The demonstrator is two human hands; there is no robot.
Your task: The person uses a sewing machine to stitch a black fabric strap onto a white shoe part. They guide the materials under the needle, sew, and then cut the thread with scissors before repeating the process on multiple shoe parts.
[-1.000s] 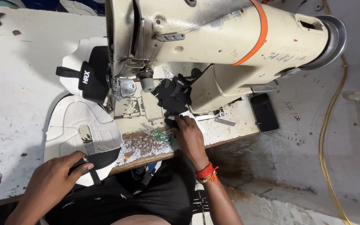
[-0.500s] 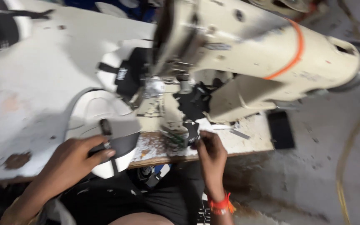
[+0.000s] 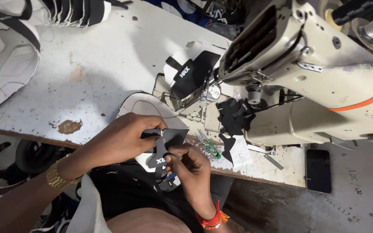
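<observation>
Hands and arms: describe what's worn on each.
Both arms are bare, with no sleeves or gloves. The left hand has a gold metal link watchband at its wrist. The right hand has red and orange thread bands tied round its wrist. No rings show.

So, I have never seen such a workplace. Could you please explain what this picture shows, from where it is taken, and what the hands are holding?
The camera sits on the worker's head and looks down. The big cream machine is an industrial sewing machine on a worn white table. The left hand and the right hand together hold a small black shoe piece above the table's front edge. On the table lie white shoe uppers, a pile of black cut pieces, green snips and a dark phone. Another black and white upper rests by the needle.
</observation>
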